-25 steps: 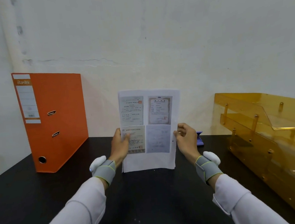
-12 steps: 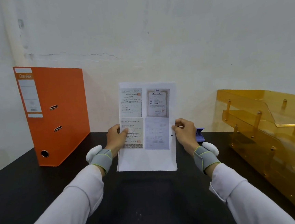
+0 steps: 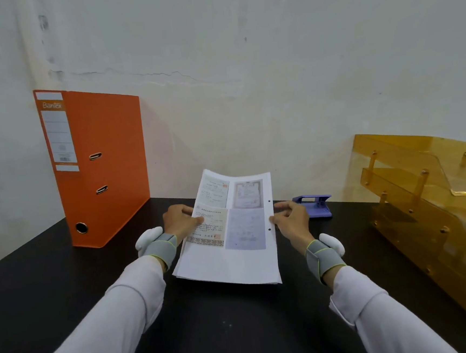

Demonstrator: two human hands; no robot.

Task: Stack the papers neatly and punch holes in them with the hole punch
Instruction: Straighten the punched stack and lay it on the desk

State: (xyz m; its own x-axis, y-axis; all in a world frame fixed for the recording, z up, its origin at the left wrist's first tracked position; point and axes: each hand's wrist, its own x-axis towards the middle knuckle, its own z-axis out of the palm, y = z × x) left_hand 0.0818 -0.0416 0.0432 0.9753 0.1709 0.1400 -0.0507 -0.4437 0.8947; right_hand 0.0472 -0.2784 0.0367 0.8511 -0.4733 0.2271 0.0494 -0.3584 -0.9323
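A stack of white papers [image 3: 232,249] with four printed panels on the top sheet is held tilted back, low over the black table. Two punched holes show along its right edge. My left hand [image 3: 181,223] grips the stack's left edge, thumb on top. My right hand [image 3: 291,217] pinches the right edge between the two holes. A purple hole punch [image 3: 314,205] sits on the table just behind my right hand, near the wall.
An orange lever-arch binder [image 3: 98,165] stands upright at the back left against the wall. A stacked amber plastic letter tray [image 3: 426,204] fills the right side. The black table [image 3: 225,331] stretches toward me between my sleeves.
The stack has tipped from upright to leaning back and lower toward the table, both hands still holding its edges. The hole punch, hidden before, now shows behind my right hand.
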